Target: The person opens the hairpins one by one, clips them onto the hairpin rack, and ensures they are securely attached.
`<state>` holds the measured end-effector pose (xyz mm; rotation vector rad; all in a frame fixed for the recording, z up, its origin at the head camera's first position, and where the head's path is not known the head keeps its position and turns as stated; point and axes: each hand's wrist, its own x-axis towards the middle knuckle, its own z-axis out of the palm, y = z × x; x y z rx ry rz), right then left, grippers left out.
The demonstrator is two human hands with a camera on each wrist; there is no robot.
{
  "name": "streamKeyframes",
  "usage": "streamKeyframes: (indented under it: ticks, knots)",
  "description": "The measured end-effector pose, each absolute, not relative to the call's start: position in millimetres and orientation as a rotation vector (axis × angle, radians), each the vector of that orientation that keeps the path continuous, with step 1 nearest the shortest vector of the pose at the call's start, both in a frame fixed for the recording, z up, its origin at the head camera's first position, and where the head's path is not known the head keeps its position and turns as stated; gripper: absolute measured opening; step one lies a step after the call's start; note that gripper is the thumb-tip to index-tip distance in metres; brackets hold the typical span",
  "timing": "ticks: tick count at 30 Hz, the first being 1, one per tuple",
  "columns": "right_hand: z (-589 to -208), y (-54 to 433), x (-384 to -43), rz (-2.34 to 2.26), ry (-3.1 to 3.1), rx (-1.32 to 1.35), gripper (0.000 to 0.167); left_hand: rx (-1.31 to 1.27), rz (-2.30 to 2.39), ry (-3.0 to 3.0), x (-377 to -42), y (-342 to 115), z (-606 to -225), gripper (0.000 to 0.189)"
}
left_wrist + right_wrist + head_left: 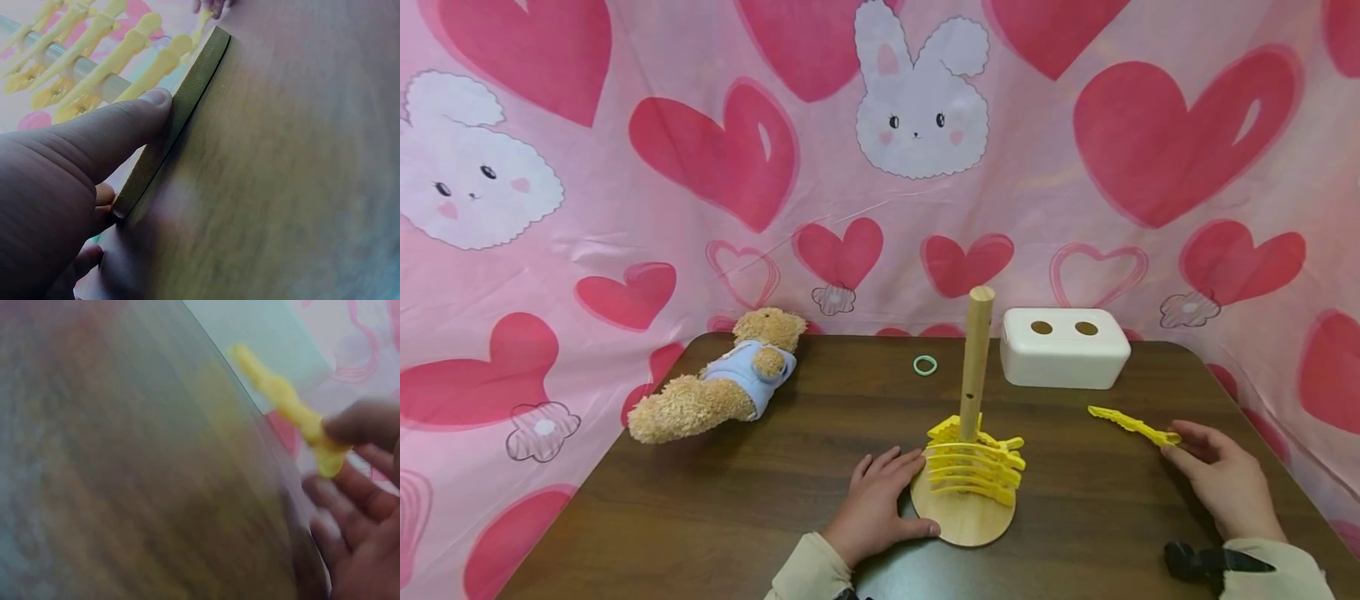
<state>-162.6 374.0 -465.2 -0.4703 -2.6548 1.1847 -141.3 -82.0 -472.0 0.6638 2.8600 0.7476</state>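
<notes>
A wooden stand (976, 358), an upright peg on a round base, stands near the table's middle. Several yellow hair clips (970, 471) are stacked across the lower part of its peg. My left hand (880, 504) holds the base's left side, thumb on the near rim and fingers round the far side. The left wrist view shows that thumb (134, 122) against the base's edge. At the right, my right hand (1225, 475) pinches one end of a single yellow hair clip (1131, 423) between thumb and fingers. The clip points away leftward and looks blurred in the right wrist view.
A teddy bear (737, 379) in a blue top lies at the back left. Behind the stand is a small green ring (925, 365). A white box (1065, 350) with two round holes stands at the back right, before a pink heart-patterned cloth (925, 217).
</notes>
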Motion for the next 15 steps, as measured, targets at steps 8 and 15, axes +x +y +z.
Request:
streamKeyframes:
  ticks: [8, 15]
  knots:
    - [-456, 357, -161, 1.267, -2.601, -0.430, 0.062, 0.662, 0.757, 2.853, -141, -82, -473, 0.092]
    - [-438, 342, -155, 1.219, -2.531, -0.215, 0.042, 0.669, 0.772, 2.858, -141, -82, -473, 0.091]
